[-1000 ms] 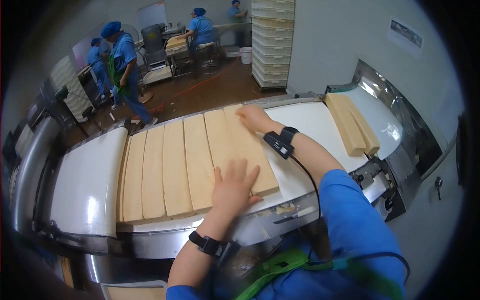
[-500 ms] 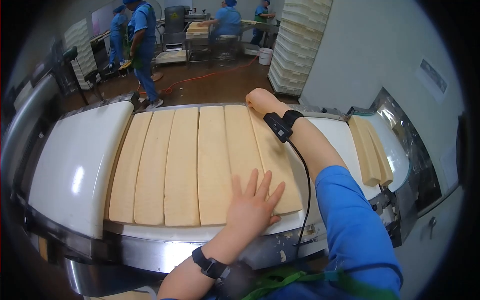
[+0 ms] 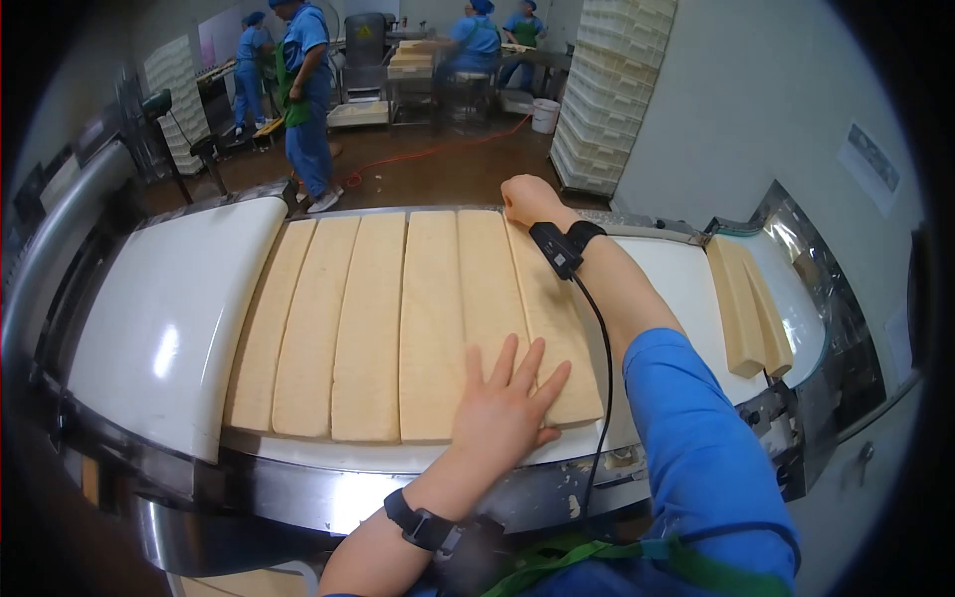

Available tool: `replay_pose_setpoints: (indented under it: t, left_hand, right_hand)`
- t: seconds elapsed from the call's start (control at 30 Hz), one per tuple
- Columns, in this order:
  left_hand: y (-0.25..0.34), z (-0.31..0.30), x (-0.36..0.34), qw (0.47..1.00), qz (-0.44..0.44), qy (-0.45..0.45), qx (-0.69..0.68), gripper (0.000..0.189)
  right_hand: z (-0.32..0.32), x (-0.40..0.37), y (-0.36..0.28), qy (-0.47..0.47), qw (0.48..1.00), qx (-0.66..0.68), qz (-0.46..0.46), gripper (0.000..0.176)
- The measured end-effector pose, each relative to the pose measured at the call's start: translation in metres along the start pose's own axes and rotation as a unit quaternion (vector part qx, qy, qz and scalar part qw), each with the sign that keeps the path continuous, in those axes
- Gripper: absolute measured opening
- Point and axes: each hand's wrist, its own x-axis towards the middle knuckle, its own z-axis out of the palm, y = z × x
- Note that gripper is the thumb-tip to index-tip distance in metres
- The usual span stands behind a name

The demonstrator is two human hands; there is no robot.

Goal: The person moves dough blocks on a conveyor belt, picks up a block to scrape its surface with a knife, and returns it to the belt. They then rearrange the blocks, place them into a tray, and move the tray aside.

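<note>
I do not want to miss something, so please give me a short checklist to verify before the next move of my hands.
1. Left hand spread open over the slabs: ok.
2. Right hand at the far end of the rightmost slab in the row: ok, fingers curled.
3. Slabs in the row lying flat, side by side: ok.
4. Black cable well away from the row: not ok, it hangs close by the right edge.
5. Two blocks at the right apart from the row: ok.
6. White belt stopped: cannot tell.
</note>
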Motion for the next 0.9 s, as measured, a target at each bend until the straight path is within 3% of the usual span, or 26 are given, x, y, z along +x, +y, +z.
replay_pose_setpoints:
  t: [0.1,0.13,0.23,0.3,0.37,0.47,0.53,0.57,0.6,0.73,0.9]
  left_hand:
    - [-0.001,-0.001,-0.001,1.0,-0.002,-0.001,0.006,0.078]
    - [-0.002,0.0,-0.002,1.0,-0.003,0.002,0.008,0.078]
    - [-0.003,-0.002,-0.004,1.0,-0.004,0.003,0.018,0.077]
    - [-0.003,-0.003,-0.006,1.0,-0.003,-0.002,0.027,0.077]
    - [-0.003,-0.004,-0.007,0.999,-0.005,-0.007,0.037,0.077]
    - [-0.003,-0.007,-0.009,0.999,-0.005,-0.01,0.047,0.078]
    - [-0.004,-0.006,-0.011,0.999,-0.004,-0.007,0.048,0.077]
    - [-0.004,-0.006,-0.011,0.999,-0.005,-0.011,0.049,0.077]
    - [-0.006,-0.006,-0.01,0.999,-0.007,-0.014,0.051,0.077]
    - [-0.012,-0.008,-0.013,1.0,-0.005,-0.004,0.031,0.076]
    - [-0.018,-0.009,-0.015,1.0,-0.009,0.011,-0.003,0.077]
  right_hand:
    - [-0.01,-0.007,0.003,0.116,0.975,0.169,0.085,0.01]
    - [-0.027,-0.016,-0.004,0.121,0.971,0.197,0.06,0.011]
    - [-0.062,-0.057,-0.026,0.037,0.921,0.386,0.039,0.01]
    - [-0.098,-0.096,-0.051,-0.076,0.868,0.491,0.013,0.006]
    - [-0.143,-0.128,-0.071,-0.291,0.838,0.447,-0.113,0.003]
    - [-0.146,-0.147,-0.08,-0.375,0.76,0.488,-0.211,0.008]
    - [-0.132,-0.132,-0.072,-0.261,0.889,0.364,-0.095,0.011]
    - [-0.118,-0.12,-0.063,-0.199,0.935,0.292,-0.035,0.012]
    - [-0.097,-0.107,-0.051,-0.136,0.953,0.266,-0.045,0.012]
    - [-0.023,-0.057,-0.028,0.049,0.985,0.161,-0.03,0.012]
    - [0.015,-0.009,-0.019,0.073,0.988,0.135,-0.004,0.01]
